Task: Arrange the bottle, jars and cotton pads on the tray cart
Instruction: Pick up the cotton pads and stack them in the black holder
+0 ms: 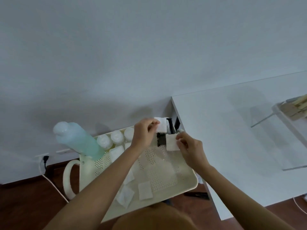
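A cream perforated tray cart [159, 173] stands below me. A tall pale-blue bottle [78, 140] stands at its far left corner, with three white-lidded jars [117, 137] in a row along the back edge. Several white cotton pads [144, 190] lie loose on the tray near its front. My left hand [144, 133] pinches a small stack of cotton pads [162, 124] above the tray's back right. My right hand [189, 146] holds a single cotton pad [172, 144] just beside it. A small black object [161, 141] sits between the two hands.
A white table [240, 133] adjoins the cart on the right, with a clear acrylic stand [289, 130] holding wooden pieces at its far right. A wall is behind. A cable and wall socket [45, 159] are at the left above the wooden floor.
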A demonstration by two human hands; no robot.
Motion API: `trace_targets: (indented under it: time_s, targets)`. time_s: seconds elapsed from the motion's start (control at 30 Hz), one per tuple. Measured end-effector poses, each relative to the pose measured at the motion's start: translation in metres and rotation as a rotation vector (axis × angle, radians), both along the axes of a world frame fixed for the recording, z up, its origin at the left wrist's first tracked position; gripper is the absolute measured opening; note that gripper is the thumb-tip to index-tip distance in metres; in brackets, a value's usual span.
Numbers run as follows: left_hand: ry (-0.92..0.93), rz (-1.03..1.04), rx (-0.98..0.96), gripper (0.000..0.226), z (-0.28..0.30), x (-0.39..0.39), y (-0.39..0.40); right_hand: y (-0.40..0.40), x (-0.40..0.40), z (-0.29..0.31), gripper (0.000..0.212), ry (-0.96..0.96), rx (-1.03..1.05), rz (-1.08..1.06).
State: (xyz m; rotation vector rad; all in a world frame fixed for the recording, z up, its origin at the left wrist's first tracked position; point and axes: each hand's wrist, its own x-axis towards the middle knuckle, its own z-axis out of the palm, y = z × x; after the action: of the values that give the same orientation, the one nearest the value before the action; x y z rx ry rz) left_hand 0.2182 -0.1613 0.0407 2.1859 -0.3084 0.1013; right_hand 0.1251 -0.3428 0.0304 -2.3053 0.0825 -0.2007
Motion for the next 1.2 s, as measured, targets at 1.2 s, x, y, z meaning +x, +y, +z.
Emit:
trace_targets:
  time_s: [1.2]
  targets:
    - [0.229, 0.445, 0.045, 0.012, -0.073, -0.112, 0.156, 0.069, 0.032, -0.007, 0.008, -0.052, -0.312, 0.317]
